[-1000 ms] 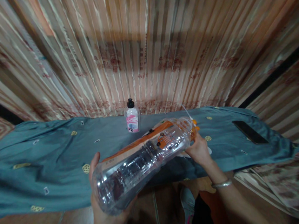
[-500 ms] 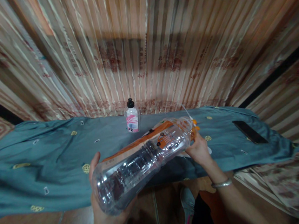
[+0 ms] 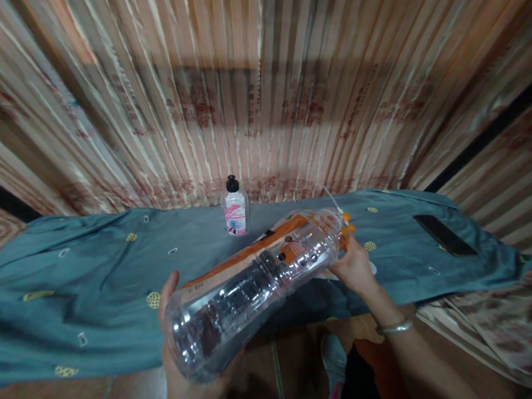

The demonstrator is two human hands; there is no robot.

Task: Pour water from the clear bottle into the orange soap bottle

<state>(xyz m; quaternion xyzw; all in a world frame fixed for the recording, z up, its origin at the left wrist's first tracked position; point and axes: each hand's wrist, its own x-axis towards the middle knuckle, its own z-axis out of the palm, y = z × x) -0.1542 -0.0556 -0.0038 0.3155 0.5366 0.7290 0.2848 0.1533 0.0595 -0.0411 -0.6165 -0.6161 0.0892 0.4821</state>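
Observation:
A large clear plastic bottle (image 3: 256, 294) with an orange and white label is held tilted over the front of the cloth-covered table. Its wide base rests in my left hand (image 3: 186, 370), with the fingers curved around it. My right hand (image 3: 353, 264) grips the other end by the neck, near orange parts and a thin white strip. Behind the bottle, a small clear bottle (image 3: 235, 215) with a pink label and black cap stands upright. Part of a white object (image 3: 372, 267) shows beside my right wrist; its shape is mostly hidden.
A black phone (image 3: 444, 235) lies on the teal cloth (image 3: 97, 259) at the right. Patterned curtains (image 3: 238, 102) hang behind the table and at both sides. Dark bars (image 3: 489, 131) slope down at the left and right. A shoe (image 3: 333, 359) shows on the tiled floor below.

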